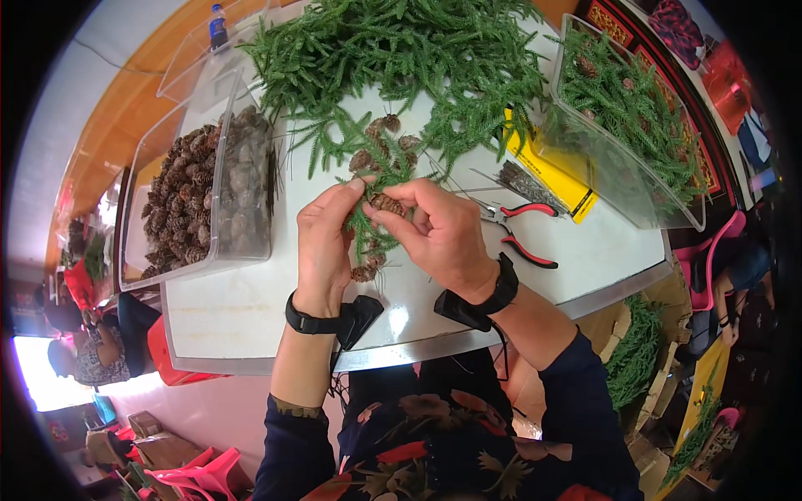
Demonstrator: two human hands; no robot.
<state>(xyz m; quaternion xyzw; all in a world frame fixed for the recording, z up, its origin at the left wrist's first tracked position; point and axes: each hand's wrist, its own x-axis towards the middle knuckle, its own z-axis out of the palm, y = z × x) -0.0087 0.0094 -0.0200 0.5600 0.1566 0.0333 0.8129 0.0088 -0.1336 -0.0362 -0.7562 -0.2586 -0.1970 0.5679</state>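
Table (pixel 225 326): white-topped and directly before you, with a heap of green foliage (pixel 393 50) along its far side, a see-through bin of cones (pixel 200 273) at left and a see-through bin of greenery (pixel 618 219) at right.
Pine cone (pixel 388 204): brown, between your hands over the table's middle, against a green sprig (pixel 359 231). It looks light, stiff and rough, so slipping seems unlikely, but its scales may chip under a hard squeeze; grip around the thickest part.
Right hand (pixel 447 238): your thumb and index finger pinch the cone.
Left hand (pixel 324 242): your thumb and fingertips are closed on the sprig, the exact contact partly hidden.
Sprig: probably light and springy; hold it by the stem, not the needle tips.
Loose cones (pixel 363 273): some lie on your side of the sprig, others beyond it.
Pliers (pixel 531 209): red-and-black, lying spread right of your right hand, near a yellow packet (pixel 555 179).
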